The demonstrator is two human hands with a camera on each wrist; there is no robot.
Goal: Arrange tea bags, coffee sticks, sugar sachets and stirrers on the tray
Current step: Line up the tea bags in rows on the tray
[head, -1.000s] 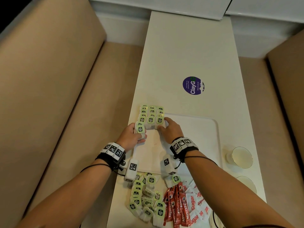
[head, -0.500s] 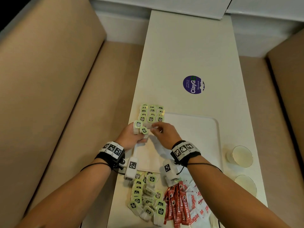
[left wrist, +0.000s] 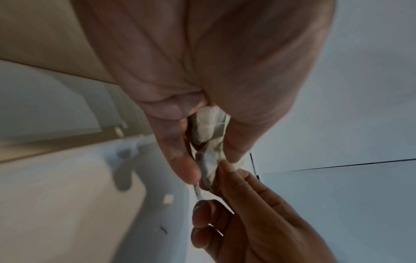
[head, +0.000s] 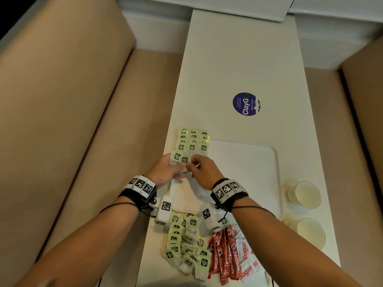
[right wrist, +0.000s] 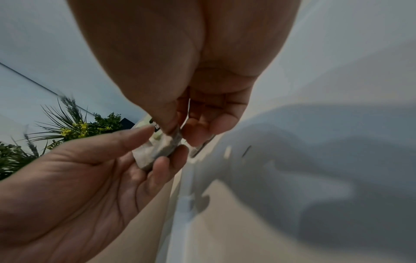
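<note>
L hand (head: 165, 170) & R hand (head: 204, 170) meet, fingertips pinching (wrists raised).

A purple round sticker (head: 246, 104) sits on the white table (head: 238, 59) at centre; two cups (head: 308, 194) stand lower right; tan benches (head: 62, 100) flank both sides; a plant (right wrist: 67, 128) shows left

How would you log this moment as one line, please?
left hand: holds tea bags | right hand: pinches one | tray: three rows

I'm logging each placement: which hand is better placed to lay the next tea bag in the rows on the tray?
Right hand: its fingers pinch one tea bag off the few the left hand holds, right beside the rows.
</note>
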